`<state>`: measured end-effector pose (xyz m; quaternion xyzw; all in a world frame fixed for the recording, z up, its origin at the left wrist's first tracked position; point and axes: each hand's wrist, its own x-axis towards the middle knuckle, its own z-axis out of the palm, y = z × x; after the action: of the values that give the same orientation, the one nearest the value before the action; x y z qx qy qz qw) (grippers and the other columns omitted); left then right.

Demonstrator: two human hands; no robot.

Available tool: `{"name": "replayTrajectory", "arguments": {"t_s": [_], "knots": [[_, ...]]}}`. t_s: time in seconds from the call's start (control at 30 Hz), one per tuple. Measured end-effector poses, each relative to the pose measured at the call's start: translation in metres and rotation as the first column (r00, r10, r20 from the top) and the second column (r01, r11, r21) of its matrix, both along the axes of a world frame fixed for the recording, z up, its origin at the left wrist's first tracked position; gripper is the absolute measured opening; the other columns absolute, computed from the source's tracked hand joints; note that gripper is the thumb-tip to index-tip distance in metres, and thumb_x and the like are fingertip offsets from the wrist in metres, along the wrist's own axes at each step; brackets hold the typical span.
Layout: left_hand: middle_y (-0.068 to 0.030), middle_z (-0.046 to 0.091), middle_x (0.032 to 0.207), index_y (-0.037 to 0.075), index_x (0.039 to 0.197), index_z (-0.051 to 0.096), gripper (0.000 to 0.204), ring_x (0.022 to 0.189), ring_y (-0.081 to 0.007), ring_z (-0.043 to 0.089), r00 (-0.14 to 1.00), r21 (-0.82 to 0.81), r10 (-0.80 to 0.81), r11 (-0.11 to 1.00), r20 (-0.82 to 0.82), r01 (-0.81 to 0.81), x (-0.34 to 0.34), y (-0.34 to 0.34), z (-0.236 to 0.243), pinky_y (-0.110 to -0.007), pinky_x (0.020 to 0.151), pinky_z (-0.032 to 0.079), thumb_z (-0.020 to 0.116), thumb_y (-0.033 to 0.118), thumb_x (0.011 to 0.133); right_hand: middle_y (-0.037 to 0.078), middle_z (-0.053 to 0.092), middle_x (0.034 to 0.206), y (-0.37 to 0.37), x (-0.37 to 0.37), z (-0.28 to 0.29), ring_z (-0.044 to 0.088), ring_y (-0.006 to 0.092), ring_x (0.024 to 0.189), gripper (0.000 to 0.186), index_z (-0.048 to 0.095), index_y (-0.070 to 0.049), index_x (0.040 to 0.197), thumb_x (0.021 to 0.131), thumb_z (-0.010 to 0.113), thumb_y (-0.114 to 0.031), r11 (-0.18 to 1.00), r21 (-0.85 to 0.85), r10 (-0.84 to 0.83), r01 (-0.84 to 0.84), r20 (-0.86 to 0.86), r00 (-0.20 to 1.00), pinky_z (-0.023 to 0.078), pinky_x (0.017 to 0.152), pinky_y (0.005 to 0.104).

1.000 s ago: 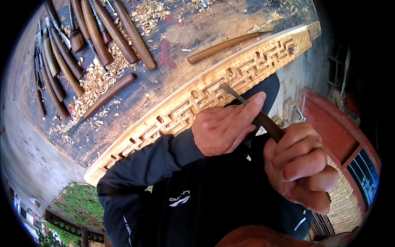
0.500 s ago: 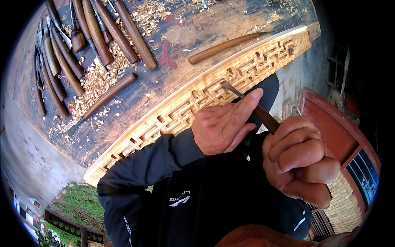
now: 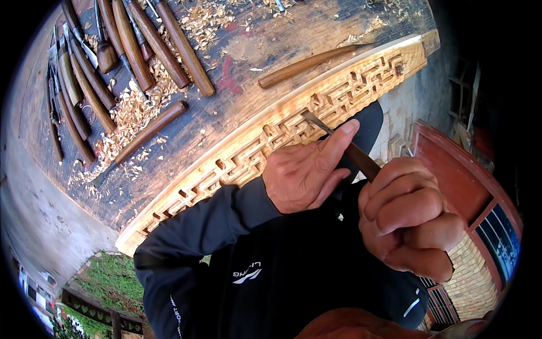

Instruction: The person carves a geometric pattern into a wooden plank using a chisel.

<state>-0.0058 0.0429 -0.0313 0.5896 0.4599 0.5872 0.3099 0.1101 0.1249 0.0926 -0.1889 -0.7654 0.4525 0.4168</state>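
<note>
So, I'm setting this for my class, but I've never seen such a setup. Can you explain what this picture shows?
There's no machine, just a person working bare-handed, seen from a wide fisheye camera worn on the head and looking down, so straight edges bend. The right hand grips a dark-handled chisel, its tip at a carved wooden board. The left hand is at the board's near edge, one finger or thumb against the chisel. On the workbench lie more wooden-handled tools and pale shavings.
</note>
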Motion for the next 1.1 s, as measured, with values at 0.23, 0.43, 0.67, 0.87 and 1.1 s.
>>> {"name": "replayTrajectory", "arguments": {"t_s": [0.23,0.43,0.67,0.87,1.1], "knots": [[-0.0212,0.076,0.137,-0.011,0.163,0.045,0.090,0.091,-0.0271,0.081,0.998,-0.020,0.002,1.000,0.057,-0.001,0.0002,-0.0015,-0.0024,-0.037,0.075,0.064,0.088,0.012,0.088,0.006,0.062,0.077,0.0000,-0.0013,-0.0030,0.053,0.0137,0.047,0.038,0.042,-0.014,0.091,0.115,0.053,-0.041,1.000,-0.014,0.000,-0.001,-0.047,0.999,0.046,0.049,0.0279],[-0.0214,0.077,0.132,-0.011,0.163,0.046,0.090,0.095,-0.0288,0.082,0.999,-0.003,0.016,1.000,0.035,-0.016,0.0006,0.0015,0.0010,-0.038,0.078,0.065,0.088,0.012,0.088,0.006,0.064,0.076,0.0028,-0.0028,-0.0076,0.052,0.0133,0.047,0.047,0.041,-0.014,0.090,0.118,0.046,-0.051,1.000,-0.013,0.003,-0.003,-0.046,0.999,0.045,0.050,0.0279],[-0.0239,0.076,0.134,-0.009,0.165,0.043,0.092,0.100,-0.0316,0.082,1.000,0.008,-0.019,1.000,-0.023,0.020,-0.0012,0.0019,-0.0005,-0.037,0.080,0.065,0.087,0.008,0.086,0.005,0.064,0.076,0.0025,0.0022,-0.0033,0.055,0.0143,0.048,0.049,0.042,-0.013,0.092,0.119,0.043,-0.054,1.000,0.019,0.004,-0.004,-0.027,1.000,0.046,0.049,0.0285],[-0.0239,0.077,0.130,-0.010,0.165,0.045,0.092,0.098,-0.0294,0.081,1.000,0.008,-0.005,1.000,-0.030,0.005,-0.0006,-0.0006,-0.0022,-0.037,0.078,0.065,0.088,0.008,0.085,0.006,0.064,0.077,0.0044,-0.0008,-0.0027,0.054,0.0138,0.048,0.040,0.044,-0.014,0.094,0.117,0.052,-0.045,1.000,-0.012,0.012,-0.012,-0.016,1.000,0.043,0.046,0.0268],[-0.0239,0.071,0.146,-0.011,0.164,0.042,0.091,0.107,-0.0327,0.082,0.998,-0.047,-0.015,0.999,0.069,0.018,-0.0022,0.0003,0.0019,-0.037,0.082,0.066,0.088,0.011,0.088,0.006,0.061,0.081,0.0069,-0.0035,-0.0050,0.054,0.0145,0.051,0.027,0.048,-0.015,0.092,0.108,0.067,-0.025,0.998,-0.038,0.045,-0.045,-0.009,0.999,0.042,0.044,0.0264]]}}
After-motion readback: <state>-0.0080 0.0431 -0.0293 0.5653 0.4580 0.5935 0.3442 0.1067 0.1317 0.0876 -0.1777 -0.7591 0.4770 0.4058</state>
